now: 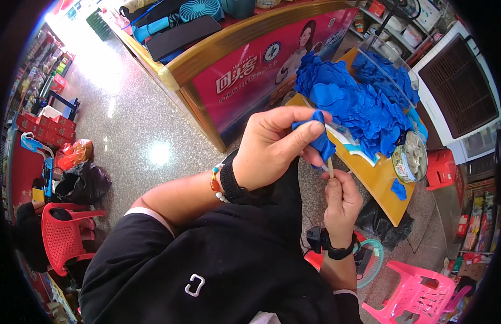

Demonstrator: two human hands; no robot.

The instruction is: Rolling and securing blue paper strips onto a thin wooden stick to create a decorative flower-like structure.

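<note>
My left hand (277, 140) is closed, pinching a piece of blue petal-like material (322, 141) between thumb and fingers. Just below it, my right hand (342, 202) grips a thin pale stick (330, 168), whose upper end meets the blue piece. A large heap of blue petal-shaped pieces (347, 102) lies past my hands on a yellow wooden board (377, 186). More of them fill a clear plastic box (388, 89). One loose blue petal (399, 189) rests near the board's close end, beside a round clear tub (409, 157) with pale contents.
A wooden counter (207, 62) with a red printed front stands ahead. Pink plastic stools (415, 294) are at lower right; a red chair (67, 237) and black bag (83, 183) are at left. A green basket (372, 262) sits below my right wrist. Stocked shelves line both sides.
</note>
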